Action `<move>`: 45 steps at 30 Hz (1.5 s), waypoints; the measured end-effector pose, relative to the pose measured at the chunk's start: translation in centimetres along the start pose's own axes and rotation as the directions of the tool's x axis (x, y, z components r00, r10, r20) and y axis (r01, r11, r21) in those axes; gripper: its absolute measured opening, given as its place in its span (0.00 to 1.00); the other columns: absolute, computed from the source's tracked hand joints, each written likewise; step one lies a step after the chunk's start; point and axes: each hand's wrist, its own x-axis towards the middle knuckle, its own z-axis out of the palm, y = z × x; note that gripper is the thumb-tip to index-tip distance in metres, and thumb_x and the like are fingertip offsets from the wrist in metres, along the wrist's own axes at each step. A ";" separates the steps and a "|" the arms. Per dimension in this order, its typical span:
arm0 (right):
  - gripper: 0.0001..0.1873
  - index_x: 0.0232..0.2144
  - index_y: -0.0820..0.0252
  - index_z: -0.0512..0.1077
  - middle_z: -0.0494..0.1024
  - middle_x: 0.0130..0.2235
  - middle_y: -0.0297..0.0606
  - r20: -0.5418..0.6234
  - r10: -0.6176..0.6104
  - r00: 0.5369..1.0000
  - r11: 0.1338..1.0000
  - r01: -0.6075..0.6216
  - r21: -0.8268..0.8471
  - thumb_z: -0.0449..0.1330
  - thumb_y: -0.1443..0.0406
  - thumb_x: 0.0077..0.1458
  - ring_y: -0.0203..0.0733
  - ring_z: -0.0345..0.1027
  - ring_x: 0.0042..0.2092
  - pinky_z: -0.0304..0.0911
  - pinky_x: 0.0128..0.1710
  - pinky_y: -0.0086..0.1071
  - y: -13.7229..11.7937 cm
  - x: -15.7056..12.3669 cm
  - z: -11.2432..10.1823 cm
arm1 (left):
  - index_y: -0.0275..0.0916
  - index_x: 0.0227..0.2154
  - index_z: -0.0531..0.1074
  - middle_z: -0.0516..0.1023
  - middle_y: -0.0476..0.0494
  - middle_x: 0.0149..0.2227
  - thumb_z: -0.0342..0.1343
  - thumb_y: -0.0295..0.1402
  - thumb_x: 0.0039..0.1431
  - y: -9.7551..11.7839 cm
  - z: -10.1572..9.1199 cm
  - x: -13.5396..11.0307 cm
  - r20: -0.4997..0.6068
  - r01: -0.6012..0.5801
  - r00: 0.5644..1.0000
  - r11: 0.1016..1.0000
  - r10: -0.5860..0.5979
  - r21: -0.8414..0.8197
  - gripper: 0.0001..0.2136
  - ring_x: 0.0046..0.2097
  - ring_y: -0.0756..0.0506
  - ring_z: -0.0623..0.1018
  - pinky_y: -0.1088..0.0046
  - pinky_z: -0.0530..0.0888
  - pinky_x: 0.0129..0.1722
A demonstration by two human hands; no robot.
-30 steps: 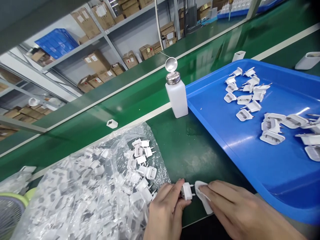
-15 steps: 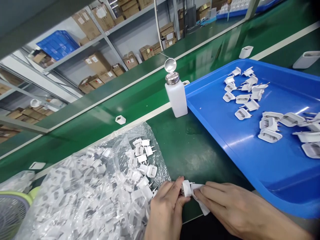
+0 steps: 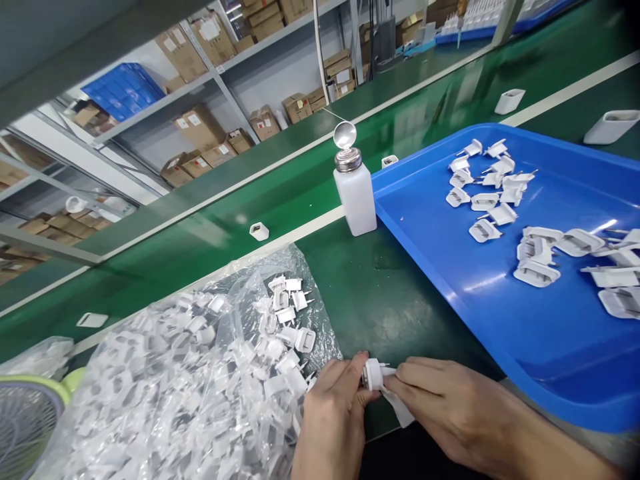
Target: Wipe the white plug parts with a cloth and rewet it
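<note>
Hands meet at the near edge of a green bench point(image 3: 390, 300). My left hand point(image 3: 333, 417) pinches a white plug point(image 3: 373, 375) between thumb and fingers. My right hand point(image 3: 450, 407) grips a white wipe point(image 3: 403, 410), pressed against the plug's pins. A clear bag point(image 3: 175, 387) of plugs lies just left, a blue tray point(image 3: 550, 353) right, a white bottle point(image 3: 356, 200) beyond.

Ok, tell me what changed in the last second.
The right hand brought its white wipe left onto the pins of the white plug piece, which the left hand kept holding. Loose white housings on the far conveyor belt rode rightward. Dispenser bottle, blue tray and bag of plug pieces stayed put.
</note>
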 end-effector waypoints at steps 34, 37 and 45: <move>0.21 0.44 0.61 0.73 0.79 0.35 0.34 0.040 0.040 0.998 0.993 -0.035 -0.112 0.47 0.82 0.58 0.42 0.74 0.32 0.67 0.26 0.35 -1.0 -0.6 -0.3 | 0.29 0.51 0.80 0.83 0.38 0.36 0.49 0.12 0.59 0.8 0.6 0.5 -0.104 -0.040 0.994 0.997 0.033 -0.064 0.22 0.39 0.46 0.83 0.79 0.83 0.36; 0.20 0.40 0.60 0.73 0.77 0.33 0.33 0.088 0.075 0.993 0.993 -0.066 -0.098 0.48 0.82 0.58 0.41 0.71 0.30 0.64 0.25 0.36 -0.9 -0.5 -0.6 | 0.30 0.53 0.79 0.81 0.39 0.36 0.49 0.14 0.60 0.6 1.1 0.2 -0.107 -0.001 0.994 0.995 -0.010 -0.099 0.22 0.38 0.46 0.82 0.77 0.83 0.37; 0.20 0.40 0.60 0.74 0.76 0.31 0.33 0.061 0.036 0.997 0.996 -0.031 -0.080 0.47 0.82 0.58 0.39 0.68 0.29 0.63 0.26 0.34 -0.7 0.3 -0.9 | 0.35 0.53 0.79 0.83 0.39 0.36 0.48 0.16 0.62 0.2 1.7 -0.1 -0.150 -0.008 0.989 0.996 -0.006 -0.090 0.22 0.38 0.45 0.81 0.75 0.84 0.35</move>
